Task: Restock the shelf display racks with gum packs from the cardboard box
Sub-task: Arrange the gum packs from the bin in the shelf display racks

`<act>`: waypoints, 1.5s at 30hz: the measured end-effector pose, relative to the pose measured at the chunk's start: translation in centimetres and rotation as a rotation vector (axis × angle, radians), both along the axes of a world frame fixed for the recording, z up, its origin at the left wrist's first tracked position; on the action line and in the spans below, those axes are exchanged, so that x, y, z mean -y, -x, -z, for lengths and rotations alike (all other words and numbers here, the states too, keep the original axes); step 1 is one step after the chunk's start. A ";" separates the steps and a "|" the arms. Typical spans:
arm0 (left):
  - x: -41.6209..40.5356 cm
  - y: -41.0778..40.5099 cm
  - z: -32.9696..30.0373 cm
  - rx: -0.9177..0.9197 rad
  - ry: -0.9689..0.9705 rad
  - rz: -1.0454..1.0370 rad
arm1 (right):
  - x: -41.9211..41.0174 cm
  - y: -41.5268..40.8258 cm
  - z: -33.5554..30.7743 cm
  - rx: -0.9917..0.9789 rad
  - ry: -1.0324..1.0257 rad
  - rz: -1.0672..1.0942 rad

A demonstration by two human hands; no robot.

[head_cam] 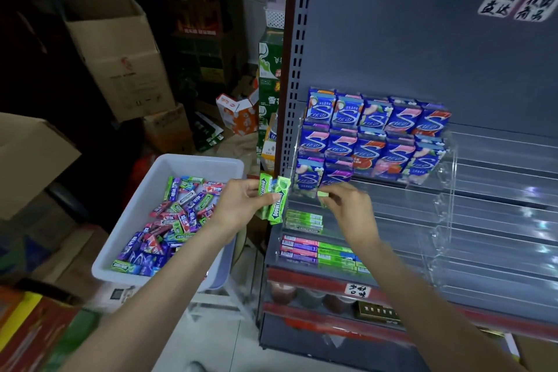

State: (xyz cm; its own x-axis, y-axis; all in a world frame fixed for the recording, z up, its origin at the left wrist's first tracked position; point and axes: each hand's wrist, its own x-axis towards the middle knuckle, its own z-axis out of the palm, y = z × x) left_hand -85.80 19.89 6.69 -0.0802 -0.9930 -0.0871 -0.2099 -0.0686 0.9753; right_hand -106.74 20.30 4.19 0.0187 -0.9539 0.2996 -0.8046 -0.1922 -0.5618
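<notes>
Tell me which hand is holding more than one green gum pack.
The left hand: it grips a bunch of green Doublemint packs upright beside the clear rack. The right hand pinches just one small green pack.

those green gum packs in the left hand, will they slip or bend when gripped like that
The green gum packs look like flat-sided cartons, so probably stiff. The left hand holds several fanned at once, which suggests they are light. Their glossy faces may let them slide against each other.
</notes>
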 end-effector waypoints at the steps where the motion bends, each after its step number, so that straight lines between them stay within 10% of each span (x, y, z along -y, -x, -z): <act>1: 0.0 0.0 0.0 -0.004 -0.001 0.006 | 0.0 -0.2 0.2 -0.012 0.008 -0.009; 34: -0.1 1.0 1.7 0.021 -0.058 0.068 | -2.0 -1.1 2.7 -0.455 -0.336 -0.040; 42: -0.3 1.0 1.6 0.026 -0.065 0.068 | -1.4 -1.4 2.5 -0.269 -0.333 -0.121; 45: -0.2 1.6 1.7 0.019 -0.067 0.094 | -1.8 -1.0 0.4 0.205 -0.315 -0.110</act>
State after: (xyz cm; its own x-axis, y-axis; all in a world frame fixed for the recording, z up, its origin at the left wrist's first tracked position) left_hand -87.38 20.11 5.04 -0.1705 -0.9730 -0.1557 -0.2367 -0.1129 0.9650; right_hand -105.74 22.09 3.77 0.0965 -0.9953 0.0002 -0.6533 -0.0635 -0.7544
